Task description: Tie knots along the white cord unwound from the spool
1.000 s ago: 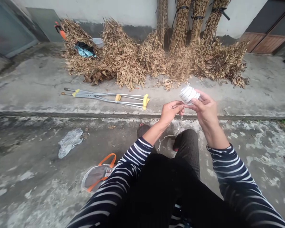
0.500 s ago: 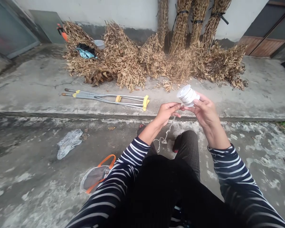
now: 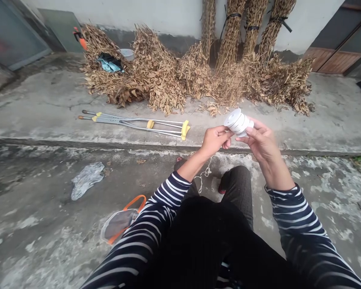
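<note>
Left hand [image 3: 213, 140] has edged up, apparently pinching cord [image 3: 207, 172] beside spool [image 3: 238, 123], which right hand [image 3: 262, 141] clamps above front edge of step [image 3: 48, 124]; likely winding, next turn calls for steady spool, light tension.

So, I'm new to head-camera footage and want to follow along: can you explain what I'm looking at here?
There is no machine here, just a person's two bare hands. Every picture comes from one camera worn on the head, looking forward and down, so you see roughly what the wearer sees. The right hand holds a white spool. The left hand has its fingertips at the spool's near edge; what they grip is hard to tell. Pale cord hangs below. On the ledge lie crutches, with dry stalks behind. On the ground are crumpled plastic and an orange-handled bag.
</note>
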Tool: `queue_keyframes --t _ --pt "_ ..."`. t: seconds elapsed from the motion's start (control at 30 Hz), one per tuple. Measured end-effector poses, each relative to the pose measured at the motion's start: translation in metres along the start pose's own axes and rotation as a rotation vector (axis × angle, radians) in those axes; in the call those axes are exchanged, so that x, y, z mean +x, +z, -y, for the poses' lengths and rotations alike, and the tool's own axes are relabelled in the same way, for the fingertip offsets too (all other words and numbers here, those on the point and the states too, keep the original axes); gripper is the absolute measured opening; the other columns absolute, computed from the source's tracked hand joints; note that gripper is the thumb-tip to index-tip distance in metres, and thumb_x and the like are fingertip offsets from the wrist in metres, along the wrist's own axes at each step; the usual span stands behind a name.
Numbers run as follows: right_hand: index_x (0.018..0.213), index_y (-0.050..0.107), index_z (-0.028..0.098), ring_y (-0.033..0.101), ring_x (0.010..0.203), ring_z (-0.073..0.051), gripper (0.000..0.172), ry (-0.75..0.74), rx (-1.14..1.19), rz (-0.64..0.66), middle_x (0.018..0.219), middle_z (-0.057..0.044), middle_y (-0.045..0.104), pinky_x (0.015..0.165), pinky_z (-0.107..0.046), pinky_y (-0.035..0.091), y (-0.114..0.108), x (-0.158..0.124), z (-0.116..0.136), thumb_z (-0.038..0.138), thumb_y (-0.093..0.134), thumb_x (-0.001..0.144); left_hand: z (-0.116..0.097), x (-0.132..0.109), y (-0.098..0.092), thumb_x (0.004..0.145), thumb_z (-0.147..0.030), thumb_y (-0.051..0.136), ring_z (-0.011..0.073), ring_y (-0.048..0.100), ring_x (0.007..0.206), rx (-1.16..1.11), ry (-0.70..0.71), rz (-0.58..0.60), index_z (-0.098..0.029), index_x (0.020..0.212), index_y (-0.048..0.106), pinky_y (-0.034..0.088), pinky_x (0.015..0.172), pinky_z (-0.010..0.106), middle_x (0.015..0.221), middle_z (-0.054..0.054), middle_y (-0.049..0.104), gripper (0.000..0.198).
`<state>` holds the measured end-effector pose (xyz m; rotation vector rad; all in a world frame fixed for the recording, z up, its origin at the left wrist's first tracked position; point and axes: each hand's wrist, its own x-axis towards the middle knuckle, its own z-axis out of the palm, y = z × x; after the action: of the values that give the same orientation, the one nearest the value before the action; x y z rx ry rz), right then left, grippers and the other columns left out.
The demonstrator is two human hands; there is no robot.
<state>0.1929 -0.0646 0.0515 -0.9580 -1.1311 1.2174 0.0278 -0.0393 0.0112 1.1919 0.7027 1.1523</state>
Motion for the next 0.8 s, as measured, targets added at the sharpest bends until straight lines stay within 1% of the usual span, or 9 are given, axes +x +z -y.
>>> queue_keyframes --t 0.07,0.17,0.23,0.3,0.4,0.47,0.57,0.67,0.8 --pt "0.107 0.077 0.029 0.074 0.087 -0.020 0.050 0.003 -0.014 0.016 0.110 -0.001 0.078 0.074 -0.039 0.071 0.000 0.000 0.000 0.043 0.095 0.063 0.002 0.000 0.001 0.085 -0.049 0.080 0.0065 0.052 0.040 0.031 0.007 -0.039 -0.012 0.084 0.072 0.043 0.046 0.019 0.048 -0.003 0.059 0.038" --pt "0.109 0.077 0.031 0.074 0.088 -0.020 0.049 0.012 -0.018 0.026 0.111 -0.001 0.077 0.076 -0.040 0.071 0.000 0.000 -0.002 0.044 0.093 0.065 0.005 0.001 -0.001 0.088 -0.048 0.077 0.0067 0.053 0.040 0.015 -0.010 -0.034 -0.012 0.080 0.071 0.044 0.047 0.019 0.049 -0.003 0.060 0.038" --pt "0.110 0.077 0.030 0.074 0.088 -0.020 0.051 0.024 -0.005 0.017 0.112 -0.001 0.077 0.077 -0.039 0.071 -0.001 0.000 -0.004 0.046 0.094 0.064 0.006 0.003 -0.002 0.088 -0.046 0.077 0.0086 0.061 0.048 -0.042 -0.040 -0.012 -0.011 0.082 0.072 0.049 0.051 0.020 0.057 0.001 0.067 0.036" --pt "0.109 0.078 0.029 0.075 0.090 -0.021 0.052 0.027 -0.004 0.006 0.114 -0.002 0.077 0.077 -0.040 0.070 -0.001 0.000 -0.004 0.046 0.095 0.062 0.008 0.007 -0.002 0.086 -0.041 0.080 0.0111 0.068 0.061 -0.094 -0.062 -0.011 -0.010 0.085 0.074 0.054 0.057 0.021 0.071 0.005 0.074 0.032" --pt "0.107 0.078 0.028 0.075 0.091 -0.021 0.052 0.008 -0.027 -0.006 0.116 -0.003 0.078 0.075 -0.039 0.070 0.000 -0.002 -0.003 0.043 0.096 0.061 0.009 0.011 -0.003 0.082 -0.033 0.083 0.0126 0.070 0.068 -0.098 -0.059 -0.019 -0.009 0.088 0.076 0.057 0.060 0.023 0.083 0.007 0.077 0.025" --pt "0.108 0.078 0.028 0.075 0.093 -0.022 0.053 -0.006 -0.048 -0.008 0.115 -0.003 0.078 0.074 -0.038 0.069 0.000 -0.003 -0.002 0.041 0.097 0.060 0.009 0.013 -0.002 0.080 -0.027 0.084 0.0114 0.067 0.064 -0.060 -0.042 -0.017 -0.009 0.085 0.076 0.056 0.059 0.023 0.080 0.006 0.077 0.021" --pt "0.111 0.078 0.027 0.075 0.096 -0.025 0.055 -0.015 -0.082 0.001 0.117 -0.005 0.077 0.075 -0.040 0.069 -0.001 -0.003 -0.002 0.041 0.097 0.061 0.010 0.014 -0.002 0.078 -0.019 0.084 0.0089 0.062 0.055 0.028 0.000 -0.050 -0.009 0.073 0.072 0.053 0.058 0.021 0.064 0.002 0.071 0.016" --pt "0.115 0.077 0.028 0.075 0.097 -0.025 0.056 -0.032 -0.112 0.021 0.120 -0.006 0.077 0.077 -0.043 0.069 -0.002 -0.002 -0.004 0.044 0.095 0.065 0.011 0.011 0.000 0.083 -0.018 0.078 0.0075 0.059 0.051 0.116 0.060 -0.100 -0.011 0.066 0.068 0.049 0.057 0.019 0.057 0.000 0.066 0.021" --pt "0.114 0.077 0.028 0.076 0.093 -0.024 0.053 -0.050 -0.098 0.010 0.116 -0.005 0.078 0.075 -0.041 0.069 -0.001 -0.002 -0.006 0.045 0.094 0.067 0.010 0.006 0.002 0.090 -0.021 0.070 0.0071 0.060 0.052 0.167 0.120 -0.102 -0.012 0.065 0.068 0.048 0.056 0.017 0.057 0.000 0.066 0.027"
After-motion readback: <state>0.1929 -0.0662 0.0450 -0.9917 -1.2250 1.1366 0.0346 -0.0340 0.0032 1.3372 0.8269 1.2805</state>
